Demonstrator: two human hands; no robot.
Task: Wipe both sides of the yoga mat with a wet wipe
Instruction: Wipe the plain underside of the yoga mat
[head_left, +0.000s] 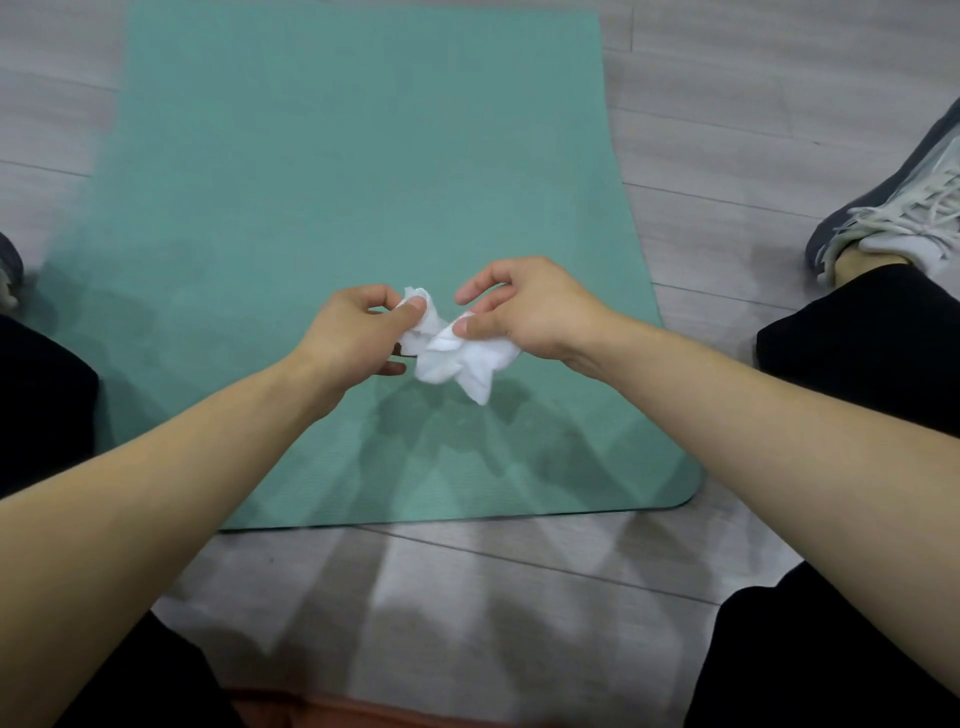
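You are sitting on the floor (753, 104) with your legs spread, and the yoga mat (363, 156) lies flat between them, running away from you. Its near short edge sits just in front of you, with its rounded right corner showing plainly; the left near corner is hidden behind your left forearm.

Both of your hands are held above the near part of the mat, close together, and they share one crumpled white wet wipe (457, 358). Your left hand (353, 332) pinches the upper left end of the wipe between thumb and forefinger, the other fingers curled underneath. Your right hand (524, 312) presses its thumb down on the right part of the wipe, with the bunched cloth gathered under the palm; its forefinger is bent and lifted clear of the cloth. A loose pointed corner of the wipe hangs down below your right hand. The wipe is off the mat, and the shadows of your hands and arms fall on the mat beneath.

A grey and white sneaker (904, 202) with white laces rests on the floor to the right of the mat, well apart from it. Your black trousers (857, 343) cover both legs. The floor is pale grey wood-look planking.
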